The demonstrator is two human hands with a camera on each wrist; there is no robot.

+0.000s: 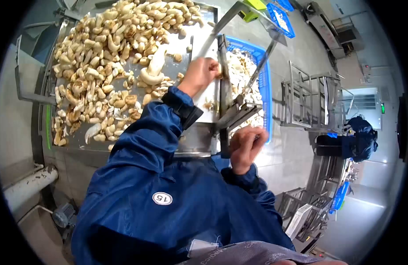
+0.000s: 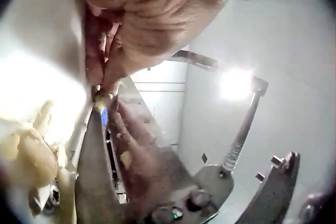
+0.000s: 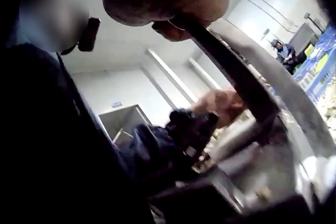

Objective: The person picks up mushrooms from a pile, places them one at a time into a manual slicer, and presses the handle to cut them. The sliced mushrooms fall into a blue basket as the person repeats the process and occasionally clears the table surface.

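My left hand (image 1: 199,74) pinches a small pale mushroom piece (image 2: 100,99) right at the edge of a steel lever cutter (image 1: 224,66). Beneath that hand lies a white board (image 1: 207,99). My right hand (image 1: 247,143) has its fingers curled round the handle end of the cutter's long dark lever (image 3: 231,66), which slopes down toward the left hand. To the left, a broad heap of pale and brownish mushrooms (image 1: 95,70), some with long thick stems, covers much of a steel table (image 1: 168,66).
Just right of the cutter, a blue crate (image 1: 266,92) holds many pale cut pieces (image 1: 240,66). A steel frame arm (image 1: 261,66) stands over it. Farther right are metal racks (image 1: 307,99) and another person (image 1: 362,139) in dark blue. A second blue crate (image 1: 281,20) sits at the back.
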